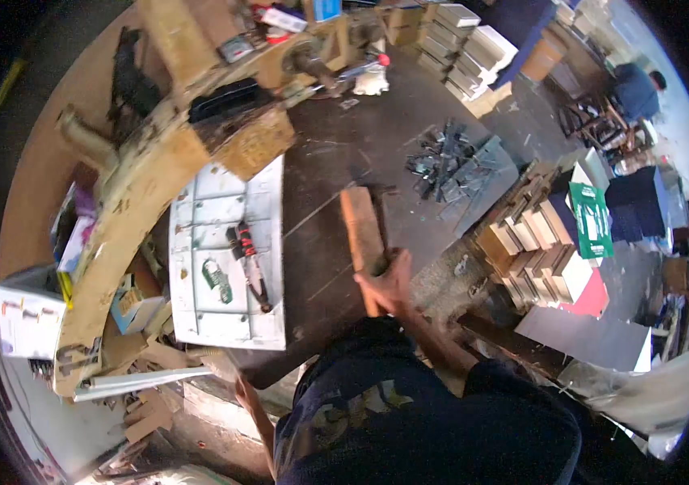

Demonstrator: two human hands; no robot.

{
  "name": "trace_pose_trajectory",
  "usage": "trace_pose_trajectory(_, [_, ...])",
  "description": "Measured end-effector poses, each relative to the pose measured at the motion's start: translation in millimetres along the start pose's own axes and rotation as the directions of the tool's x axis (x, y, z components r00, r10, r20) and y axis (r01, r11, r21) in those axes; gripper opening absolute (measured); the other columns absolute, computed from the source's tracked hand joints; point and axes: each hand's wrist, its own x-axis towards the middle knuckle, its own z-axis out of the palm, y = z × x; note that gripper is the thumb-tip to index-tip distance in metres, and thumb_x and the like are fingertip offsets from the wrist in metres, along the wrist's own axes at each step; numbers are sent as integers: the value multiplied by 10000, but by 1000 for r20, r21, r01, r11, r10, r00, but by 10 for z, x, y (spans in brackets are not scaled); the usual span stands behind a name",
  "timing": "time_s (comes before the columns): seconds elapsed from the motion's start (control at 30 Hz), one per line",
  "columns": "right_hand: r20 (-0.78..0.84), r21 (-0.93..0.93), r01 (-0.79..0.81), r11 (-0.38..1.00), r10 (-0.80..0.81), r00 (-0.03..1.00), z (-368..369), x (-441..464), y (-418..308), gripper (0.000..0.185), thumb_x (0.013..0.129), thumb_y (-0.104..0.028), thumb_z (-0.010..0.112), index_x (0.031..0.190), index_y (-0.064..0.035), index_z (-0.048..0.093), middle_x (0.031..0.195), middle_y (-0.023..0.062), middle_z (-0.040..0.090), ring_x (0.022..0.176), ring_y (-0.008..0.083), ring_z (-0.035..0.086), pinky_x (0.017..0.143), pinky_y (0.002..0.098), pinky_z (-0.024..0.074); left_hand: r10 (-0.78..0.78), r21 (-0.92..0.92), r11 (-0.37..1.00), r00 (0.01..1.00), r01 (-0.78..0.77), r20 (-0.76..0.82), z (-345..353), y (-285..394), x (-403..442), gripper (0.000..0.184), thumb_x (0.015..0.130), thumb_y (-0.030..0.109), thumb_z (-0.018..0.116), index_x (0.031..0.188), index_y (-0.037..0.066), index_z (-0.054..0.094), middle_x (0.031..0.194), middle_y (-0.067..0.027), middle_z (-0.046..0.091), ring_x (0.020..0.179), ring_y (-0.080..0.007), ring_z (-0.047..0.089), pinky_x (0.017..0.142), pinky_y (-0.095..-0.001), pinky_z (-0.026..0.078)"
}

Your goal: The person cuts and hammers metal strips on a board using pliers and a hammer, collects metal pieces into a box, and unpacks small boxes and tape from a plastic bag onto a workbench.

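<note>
My right hand (pixel 389 284) is closed round the near part of an orange-brown wooden bar (pixel 363 226) on the dark worktable (pixel 320 170). A darker piece runs along the bar's right side; its kind is unclear. My left hand (pixel 245 394) hangs low, just off the near left edge of the table, and its fingers are too small and blurred to read. Left of the bar lies a white ribbed panel (pixel 191 311). On that panel rest a red-and-black-handled tool (pixel 249 263) and a small green-and-white item (pixel 217 279).
A heap of dark strips (pixel 445 162) lies on the table's far right, beside a glassy sheet (pixel 482 178). Pale stacked pieces (pixel 550 275) and a green packet (pixel 591 218) are at the right. A black tray (pixel 231 99) stands far left. A person (pixel 634 90) sits at the back right.
</note>
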Motion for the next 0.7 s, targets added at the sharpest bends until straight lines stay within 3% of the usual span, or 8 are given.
trace_pose_trajectory(0.03, [34,88,53,995,-56,998,137,0,112,896,555,-342,894,1156,43,353,1118,218,396,980,377,501,807,515,449,649,413,678,759,-609,53,19,-560,-12,598,925,335,601,1405,31,414,1291,-201,547,1075,-306,594,860,-396,481])
trace_pose_trajectory(0.07, [126,16,-62,998,59,990,31,8,-198,905,559,-328,890,1171,35,330,1133,222,380,1036,369,473,787,514,451,548,526,707,836,-474,17,36,-574,-303,594,926,336,600,1401,31,416,1285,-198,546,1067,-304,591,856,-400,480])
trace_pose_trajectory(0.17, [322,-149,107,983,-54,945,166,122,-476,894,697,-415,802,1191,123,286,1155,277,373,1123,446,453,908,507,447,320,468,856,937,-222,-141,88,-115,-727,583,927,339,597,1389,30,421,1268,-191,542,1040,-299,581,843,-410,477])
trace_pose_trajectory(0.27, [344,-143,-62,988,108,933,605,238,-653,1022,698,-551,763,1221,187,287,1143,307,401,1188,517,413,1010,537,371,348,396,885,913,-244,-214,116,532,-799,571,929,342,595,1377,30,426,1251,-184,539,1013,-294,571,830,-420,474])
trace_pose_trajectory(0.37, [293,-72,82,994,-57,954,605,262,-776,1031,710,-594,734,1303,131,303,1145,312,417,1069,447,451,957,507,388,427,384,868,867,-315,-254,177,1157,-858,560,931,344,592,1365,29,431,1234,-177,535,986,-288,561,817,-430,470])
trace_pose_trajectory(0.47, [304,-82,169,982,-136,943,193,494,-757,838,769,-475,736,1273,93,382,1126,266,453,1075,404,455,955,462,400,540,391,816,800,-424,-259,303,1557,-773,549,933,347,590,1353,28,436,1217,-170,532,960,-283,552,804,-441,467])
trace_pose_trajectory(0.57, [-38,16,281,960,-280,959,-167,677,-261,468,812,-243,709,1157,13,523,1035,147,554,955,278,567,759,385,494,679,429,713,700,-555,-223,494,1752,-641,539,934,350,587,1340,28,441,1200,-163,528,933,-278,542,792,-451,464])
trace_pose_trajectory(0.7, [67,216,164,963,-182,981,-653,759,23,285,770,-166,710,997,-23,611,913,128,598,765,236,618,636,361,502,920,487,373,382,-790,-86,773,1818,-666,378,932,245,570,1211,6,478,1073,-157,569,816,-276,568,688,-429,474])
